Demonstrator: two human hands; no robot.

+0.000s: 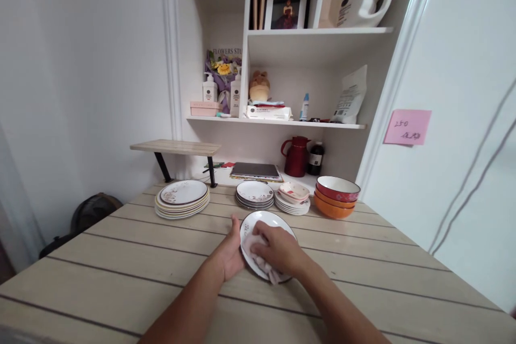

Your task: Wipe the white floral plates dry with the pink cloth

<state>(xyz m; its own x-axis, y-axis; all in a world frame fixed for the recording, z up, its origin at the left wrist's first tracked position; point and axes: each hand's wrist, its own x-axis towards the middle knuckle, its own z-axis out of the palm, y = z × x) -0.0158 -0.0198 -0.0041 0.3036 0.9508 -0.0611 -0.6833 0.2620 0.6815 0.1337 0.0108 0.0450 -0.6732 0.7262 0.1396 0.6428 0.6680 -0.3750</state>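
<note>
A white plate (277, 219) with a dark rim and a small floral print is in the middle of the table, slightly tilted. My left hand (233, 253) grips its left edge, thumb up by the rim and the other fingers partly hidden by the plate. Bunched under my right hand (278, 247) is a pale pinkish cloth (264, 264), pressed on the plate's face with bent fingers. Just behind stands a stack of similar dark-rimmed plates (255, 192). Beside that stack, small patterned dishes (294, 191) rest on several white saucers (292, 207).
Larger plates (183, 199) are stacked at the left, near a small raised wooden shelf (175, 147). Red and orange bowls (336, 196) are nested at the right. Behind are a dark red jug (297, 157), a dark bottle (316, 159) and a flat grey laptop-like object (255, 170).
</note>
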